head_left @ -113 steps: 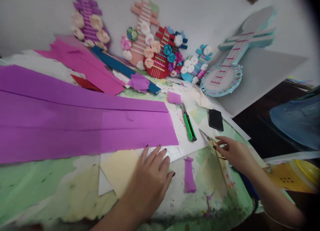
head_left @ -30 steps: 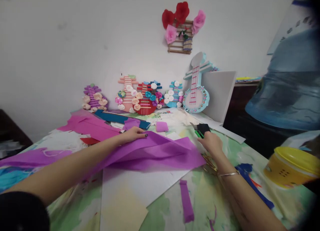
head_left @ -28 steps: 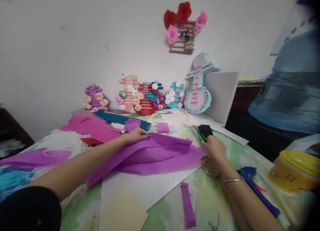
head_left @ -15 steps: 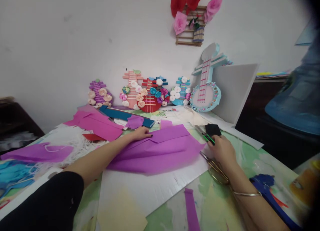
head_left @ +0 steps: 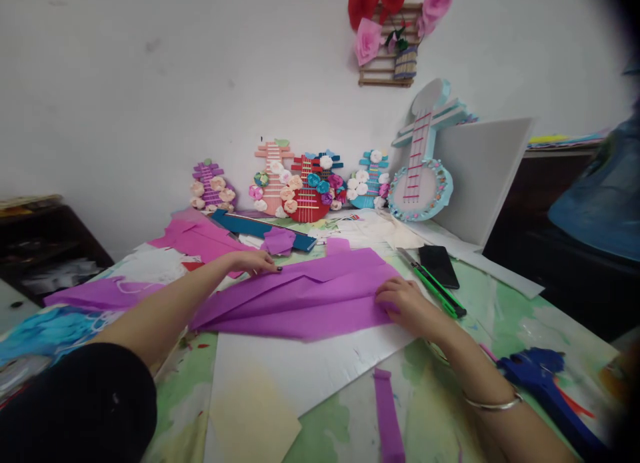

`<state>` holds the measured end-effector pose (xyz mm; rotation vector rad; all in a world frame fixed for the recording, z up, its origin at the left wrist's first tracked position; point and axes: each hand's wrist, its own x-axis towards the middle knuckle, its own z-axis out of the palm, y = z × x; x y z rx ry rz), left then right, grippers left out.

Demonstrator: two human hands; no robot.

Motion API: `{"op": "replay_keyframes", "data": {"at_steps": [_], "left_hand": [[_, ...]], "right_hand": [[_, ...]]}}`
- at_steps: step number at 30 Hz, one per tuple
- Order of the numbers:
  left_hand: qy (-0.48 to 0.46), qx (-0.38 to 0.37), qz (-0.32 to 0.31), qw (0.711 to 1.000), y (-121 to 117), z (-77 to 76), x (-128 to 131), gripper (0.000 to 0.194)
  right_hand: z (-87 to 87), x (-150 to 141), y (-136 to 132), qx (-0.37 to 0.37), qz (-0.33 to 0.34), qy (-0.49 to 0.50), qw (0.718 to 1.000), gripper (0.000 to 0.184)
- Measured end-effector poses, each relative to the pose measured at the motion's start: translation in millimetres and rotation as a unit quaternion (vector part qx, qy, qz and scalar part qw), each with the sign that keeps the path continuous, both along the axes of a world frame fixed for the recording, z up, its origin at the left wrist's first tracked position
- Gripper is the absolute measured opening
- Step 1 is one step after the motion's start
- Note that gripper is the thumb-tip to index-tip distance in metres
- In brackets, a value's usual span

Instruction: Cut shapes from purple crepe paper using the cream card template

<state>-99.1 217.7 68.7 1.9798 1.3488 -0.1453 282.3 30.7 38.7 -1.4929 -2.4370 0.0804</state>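
A large folded sheet of purple crepe paper [head_left: 310,303] lies across a white board [head_left: 260,356]. At its upper left edge, my left hand [head_left: 255,263] is closed with its fingertips on the paper. My right hand [head_left: 407,304] has its fingers bent over the paper's right edge, pinching it. Just beyond that hand, a green utility knife [head_left: 437,288] rests on the table beside a black phone [head_left: 440,266]. The gold-handled scissors are almost wholly hidden under my right wrist.
A blue glue gun [head_left: 537,369] lies at the right. A purple strip [head_left: 387,413] and a cream sheet [head_left: 255,409] are in front. Pink paper [head_left: 195,236] and a dark blue strip [head_left: 260,229] lie behind. Decorated paper instruments [head_left: 305,189] stand against the wall.
My right hand has let go of the utility knife, leaving it on the table, and moved left onto the purple paper's edge. My left hand has shifted left along the paper.
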Motion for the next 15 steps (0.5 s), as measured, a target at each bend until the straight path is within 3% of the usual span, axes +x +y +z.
{"op": "replay_keyframes", "data": {"at_steps": [4,6,10,15], "left_hand": [[-0.023,-0.040,0.012,0.999,-7,5.3,-24,0.033],[-0.030,-0.044,0.017,0.998,-7,5.2,-28,0.033],[-0.039,-0.020,0.031,0.999,-1,2.9,-29,0.034],[-0.035,0.014,0.041,0.998,11,0.4,-25,0.034]], "right_hand": [[1.4,1,4,0.024,-0.045,-0.006,0.999,0.023],[2.1,-1,0,0.005,-0.008,0.018,1.000,0.025],[-0.6,-11,-7,-0.050,0.079,0.079,0.992,0.048],[-8.9,-20,4,-0.010,0.079,0.069,0.994,0.029]]}}
